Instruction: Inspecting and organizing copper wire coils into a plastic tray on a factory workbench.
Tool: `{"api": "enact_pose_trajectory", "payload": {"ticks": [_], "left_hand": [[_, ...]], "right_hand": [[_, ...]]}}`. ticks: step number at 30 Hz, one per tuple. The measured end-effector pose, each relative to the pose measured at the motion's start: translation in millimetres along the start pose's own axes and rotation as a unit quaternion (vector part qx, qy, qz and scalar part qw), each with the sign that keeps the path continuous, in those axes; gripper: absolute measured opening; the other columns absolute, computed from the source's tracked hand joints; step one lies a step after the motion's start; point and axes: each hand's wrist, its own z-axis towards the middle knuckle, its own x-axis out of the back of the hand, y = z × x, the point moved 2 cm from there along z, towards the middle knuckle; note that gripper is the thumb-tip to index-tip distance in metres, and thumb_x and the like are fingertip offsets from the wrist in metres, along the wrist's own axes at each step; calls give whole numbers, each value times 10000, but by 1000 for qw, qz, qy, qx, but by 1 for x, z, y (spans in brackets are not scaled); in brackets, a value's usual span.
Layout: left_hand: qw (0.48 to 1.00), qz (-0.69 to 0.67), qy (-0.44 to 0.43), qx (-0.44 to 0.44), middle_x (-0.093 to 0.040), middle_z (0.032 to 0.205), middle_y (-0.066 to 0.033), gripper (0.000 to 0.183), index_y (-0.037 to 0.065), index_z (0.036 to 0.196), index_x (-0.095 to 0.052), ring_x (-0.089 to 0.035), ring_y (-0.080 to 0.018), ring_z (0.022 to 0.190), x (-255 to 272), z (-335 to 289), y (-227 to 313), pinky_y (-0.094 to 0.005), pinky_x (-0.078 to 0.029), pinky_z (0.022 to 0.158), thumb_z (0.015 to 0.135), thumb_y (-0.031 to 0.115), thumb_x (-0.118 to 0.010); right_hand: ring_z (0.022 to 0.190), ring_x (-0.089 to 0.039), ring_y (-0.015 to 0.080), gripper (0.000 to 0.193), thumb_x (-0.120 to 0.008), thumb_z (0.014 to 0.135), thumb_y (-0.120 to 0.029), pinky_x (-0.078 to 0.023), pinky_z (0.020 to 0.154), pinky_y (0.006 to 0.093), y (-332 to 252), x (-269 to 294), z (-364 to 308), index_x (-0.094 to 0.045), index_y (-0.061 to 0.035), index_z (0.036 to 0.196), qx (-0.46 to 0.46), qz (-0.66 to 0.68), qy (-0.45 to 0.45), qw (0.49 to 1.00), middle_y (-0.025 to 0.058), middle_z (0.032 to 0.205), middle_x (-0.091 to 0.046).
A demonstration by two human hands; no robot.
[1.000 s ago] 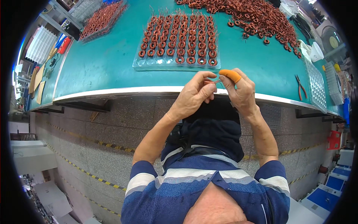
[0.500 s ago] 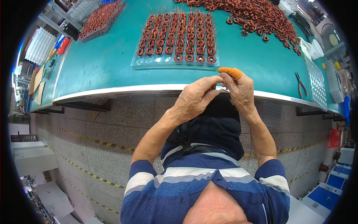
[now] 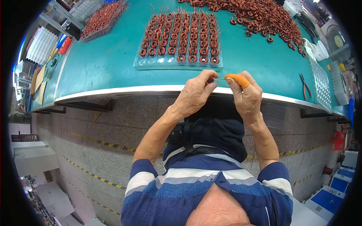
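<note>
Left grip: is pinching thin wires (partly hidden)
Right grip: is pinching their other ends
Coil tray: is sitting just beyond the 2 grips

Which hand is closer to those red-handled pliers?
Right. The right hand is to the left of the pliers; the left hand is farther left, beyond it.

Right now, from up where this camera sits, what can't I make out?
Head view, all of it:
- The shape of the piece in the left hand: its fingers cover it.
- The far ends of the thin wires: hidden by the right hand and its orange finger cover.
- The back of the coil pile: cut off by the top edge.
- Single windings on the coils in the clear tray: too small.
</note>
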Motion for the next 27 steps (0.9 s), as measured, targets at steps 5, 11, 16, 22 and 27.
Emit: {"api": "enact_pose_trajectory", "payload": {"ticks": [5, 11, 16, 22, 27], "left_hand": [[987, -159, -15, 29, -506, 728, 4, 163, 3, 1104, -520, -443, -49, 601, 10, -13, 18, -211, -396, 537, 966, 89, -529], [964, -258, 4, 67, -470, 691, 10, 141, 12, 1067, -515, -463, -68, 586, 7, -7, 6, -213, -395, 532, 984, 126, -511], [955, -278, 40, 93, -419, 655, 13, 153, 12, 1042, -499, -453, -85, 568, 5, -8, 12, -227, -402, 540, 999, 158, -487], [932, -353, 14, 86, -463, 719, -16, 202, 17, 1144, -480, -485, -98, 613, 3, -7, 4, -226, -422, 561, 993, 149, -504], [955, -293, 10, 52, -492, 747, -20, 272, 15, 1220, -449, -492, -83, 622, 10, -11, -1, -215, -424, 556, 993, 153, -506]], "right_hand": [[573, -416, 69, 229, -630, 927, -211, -306, 509, 222, 15, 5, -2, -696, 5, 888, -267, 294, -61, 916, -17, 614, -489], [568, -379, 40, 268, -617, 941, -260, -282, 510, 205, 19, -12, -9, -706, -8, 929, -263, 342, -15, 902, -47, 603, -451], [601, -426, 56, 295, -588, 956, -248, -319, 527, 203, 21, -18, -14, -675, 32, 930, -324, 394, -35, 859, -19, 670, -507], [608, -465, 58, 265, -582, 959, -228, -329, 516, 189, 31, -29, -13, -653, 22, 1012, -347, 450, -2, 823, -16, 723, -518], [613, -496, 48, 314, -656, 918, -240, -403, 546, 185, 29, -23, -15, -612, 14, 1098, -326, 434, 5, 840, -17, 720, -540]]}}
